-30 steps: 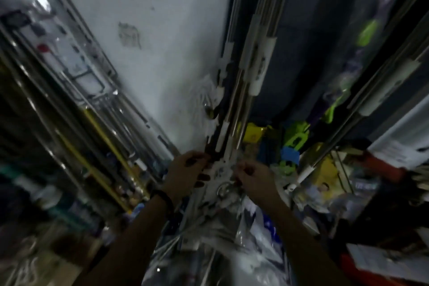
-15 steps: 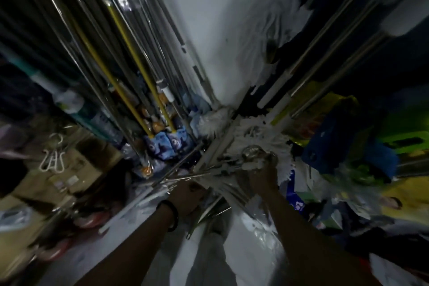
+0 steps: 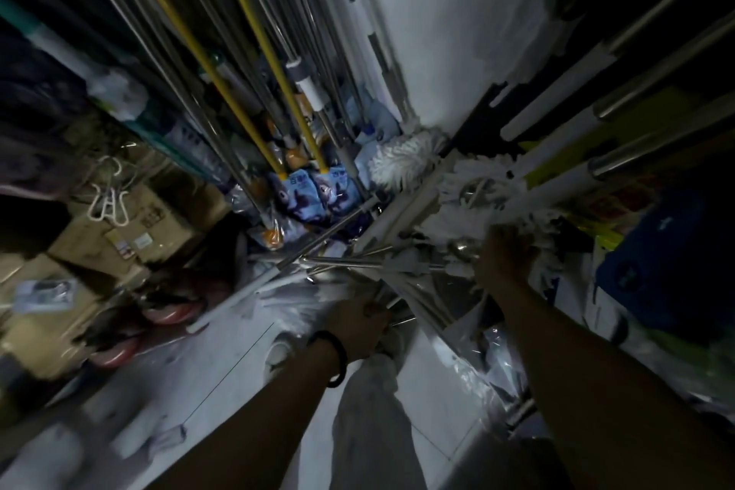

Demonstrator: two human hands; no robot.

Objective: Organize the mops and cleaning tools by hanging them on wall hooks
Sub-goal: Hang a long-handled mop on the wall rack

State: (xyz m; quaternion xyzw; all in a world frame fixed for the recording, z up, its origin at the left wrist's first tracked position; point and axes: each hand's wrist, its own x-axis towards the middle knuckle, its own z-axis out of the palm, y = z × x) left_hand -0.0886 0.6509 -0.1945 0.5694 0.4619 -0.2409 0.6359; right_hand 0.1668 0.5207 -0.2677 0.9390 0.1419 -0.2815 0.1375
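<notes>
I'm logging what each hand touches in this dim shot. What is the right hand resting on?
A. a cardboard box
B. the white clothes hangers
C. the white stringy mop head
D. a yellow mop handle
C: the right hand lies against the white stringy mop head, well away from the yellow mop handles, cardboard boxes and white hangers on the left.

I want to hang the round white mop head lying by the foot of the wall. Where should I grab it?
Not by the round white mop head itself: its strands are loose and soft. Judging from the picture, take the stiff pole just behind it, reaching down from above, where nothing covers it. Which pole is its own is hard to tell.
</notes>
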